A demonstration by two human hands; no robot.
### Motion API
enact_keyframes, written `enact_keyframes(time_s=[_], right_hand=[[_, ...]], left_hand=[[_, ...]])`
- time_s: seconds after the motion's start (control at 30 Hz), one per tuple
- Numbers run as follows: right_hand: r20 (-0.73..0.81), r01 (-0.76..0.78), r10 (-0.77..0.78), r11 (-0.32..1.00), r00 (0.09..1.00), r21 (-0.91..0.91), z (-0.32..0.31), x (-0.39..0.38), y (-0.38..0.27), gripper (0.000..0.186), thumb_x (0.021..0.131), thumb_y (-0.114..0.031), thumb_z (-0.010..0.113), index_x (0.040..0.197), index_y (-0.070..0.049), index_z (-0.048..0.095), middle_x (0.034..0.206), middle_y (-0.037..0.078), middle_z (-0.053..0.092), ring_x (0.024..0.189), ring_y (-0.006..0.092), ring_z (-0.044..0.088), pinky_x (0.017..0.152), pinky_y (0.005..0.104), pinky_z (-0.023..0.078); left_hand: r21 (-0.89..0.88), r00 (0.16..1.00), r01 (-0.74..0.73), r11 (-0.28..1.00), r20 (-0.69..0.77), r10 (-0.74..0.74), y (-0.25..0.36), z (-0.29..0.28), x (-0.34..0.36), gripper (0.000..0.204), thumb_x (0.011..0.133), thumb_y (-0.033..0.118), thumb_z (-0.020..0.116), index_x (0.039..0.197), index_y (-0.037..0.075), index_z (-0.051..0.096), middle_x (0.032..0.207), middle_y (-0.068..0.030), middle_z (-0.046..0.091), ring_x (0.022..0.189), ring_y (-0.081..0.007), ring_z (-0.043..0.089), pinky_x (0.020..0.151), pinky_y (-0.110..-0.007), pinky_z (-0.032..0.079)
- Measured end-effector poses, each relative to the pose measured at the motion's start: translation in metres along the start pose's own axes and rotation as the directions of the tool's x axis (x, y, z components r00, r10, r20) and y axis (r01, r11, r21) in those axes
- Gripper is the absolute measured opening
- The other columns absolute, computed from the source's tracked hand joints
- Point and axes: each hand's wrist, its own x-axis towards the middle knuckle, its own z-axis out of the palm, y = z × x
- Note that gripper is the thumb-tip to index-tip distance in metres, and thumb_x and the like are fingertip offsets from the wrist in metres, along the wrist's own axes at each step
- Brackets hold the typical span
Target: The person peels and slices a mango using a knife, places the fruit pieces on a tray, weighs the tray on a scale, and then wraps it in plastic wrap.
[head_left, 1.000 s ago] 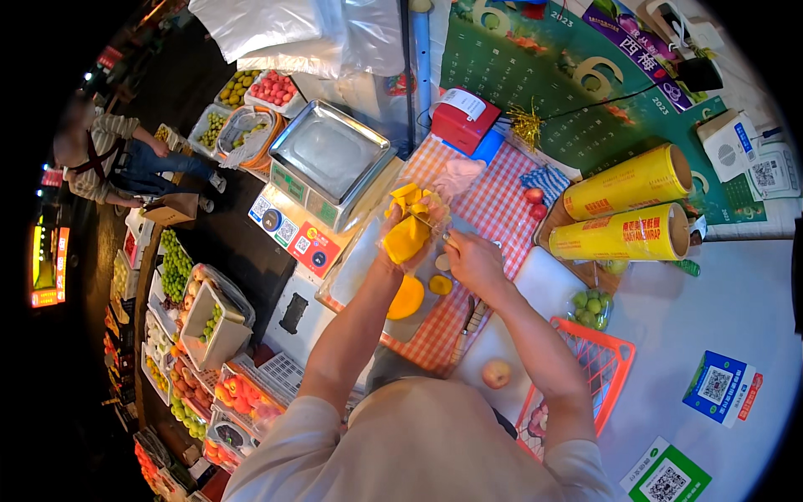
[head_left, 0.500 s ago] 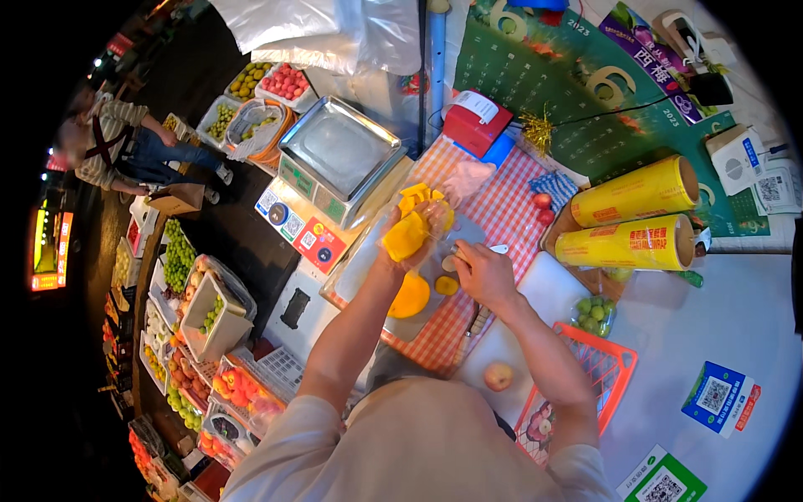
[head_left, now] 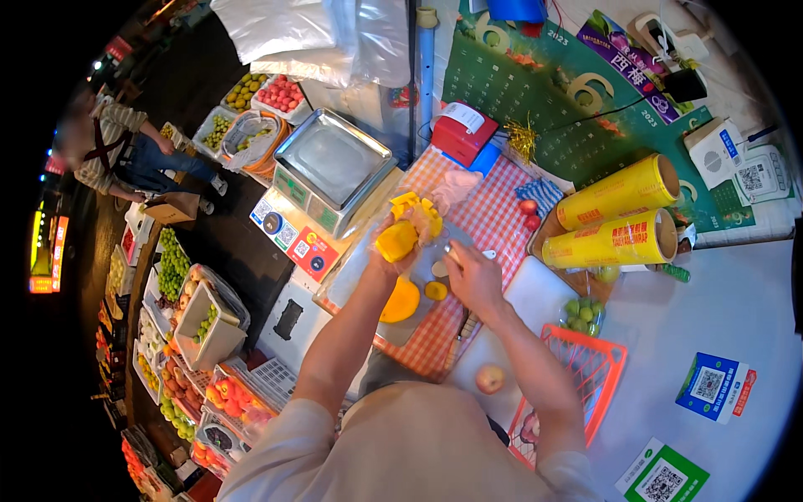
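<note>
My left hand (head_left: 393, 255) is closed round yellow cut fruit (head_left: 396, 242), with clear plastic and more pieces (head_left: 406, 202) above it. My right hand (head_left: 470, 276) grips a utensil, apparently a knife, its blade mostly hidden. Both hands are over a grey board (head_left: 351, 280) on a red checked cloth (head_left: 502, 197). A big yellow fruit piece (head_left: 399, 301) and a small slice (head_left: 435, 290) lie on the board, and a pink cloth (head_left: 460, 186) sits beyond. A wooden-handled tool (head_left: 464, 330) lies beside my right wrist.
A scale (head_left: 332, 155) stands back left, two yellow film rolls (head_left: 615, 197) right. A red basket (head_left: 615, 368), an apple (head_left: 490, 379) and bagged green fruit (head_left: 584, 314) are near my right arm. Fruit crates (head_left: 205, 326) line the left, where another person (head_left: 117, 146) stands.
My right hand has drawn slightly down and away from the fruit in my left hand, which stays raised over the board. The view has shifted slightly.
</note>
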Motion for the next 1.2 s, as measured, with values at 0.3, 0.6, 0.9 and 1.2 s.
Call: enact_keyframes(time_s=[0.3,0.6,0.9,1.2], right_hand=[[0.454,-0.569,0.346,0.556,0.821,0.605,-0.005,-0.029,-0.026,0.02,0.094,-0.019,0.064,0.099,0.0,0.067,0.07,0.005,0.063,0.062,0.0134,0.059,0.057,0.0303,0.045],[0.294,-0.411,0.287,0.633,0.912,0.657,-0.02,-0.04,-0.037,0.024,0.097,-0.023,0.062,0.104,-0.002,0.069,0.07,0.001,0.062,0.054,0.0068,0.053,0.05,0.0246,0.041],[0.141,-0.384,0.36,0.806,0.922,0.451,-0.023,-0.033,-0.035,0.026,0.097,-0.021,0.062,0.113,-0.002,0.069,0.073,0.006,0.066,0.06,0.009,0.061,0.053,0.0275,0.046],[0.429,-0.616,0.479,0.355,0.766,0.703,-0.003,-0.033,-0.026,0.021,0.101,-0.022,0.056,0.106,-0.004,0.065,0.065,0.002,0.054,0.045,0.0075,0.044,0.038,0.0237,0.03]], left_hand=[[0.016,1.0,0.001,1.0,0.03,-0.001,0.002,0.03,-0.005,0.052,0.093,0.047,0.056,0.126,0.008,0.055,0.129,-0.0202,0.057,0.117,-0.0449,0.056,0.101,-0.068,0.041],[0.104,0.981,0.055,0.993,-0.19,-0.035,0.004,0.033,0.001,0.06,0.098,0.059,0.047,0.132,0.009,0.051,0.128,-0.0185,0.059,0.111,-0.0412,0.06,0.097,-0.072,0.042],[0.169,0.967,-0.072,0.983,-0.23,0.11,0.006,0.046,-0.011,0.049,0.098,0.046,0.058,0.131,0.011,0.052,0.127,-0.016,0.06,0.115,-0.0373,0.06,0.103,-0.058,0.045],[0.13,0.95,-0.29,0.948,-0.084,0.302,-0.012,0.048,-0.025,0.041,0.096,0.039,0.063,0.127,0.013,0.056,0.124,-0.0105,0.062,0.12,-0.0315,0.056,0.11,-0.052,0.039]])
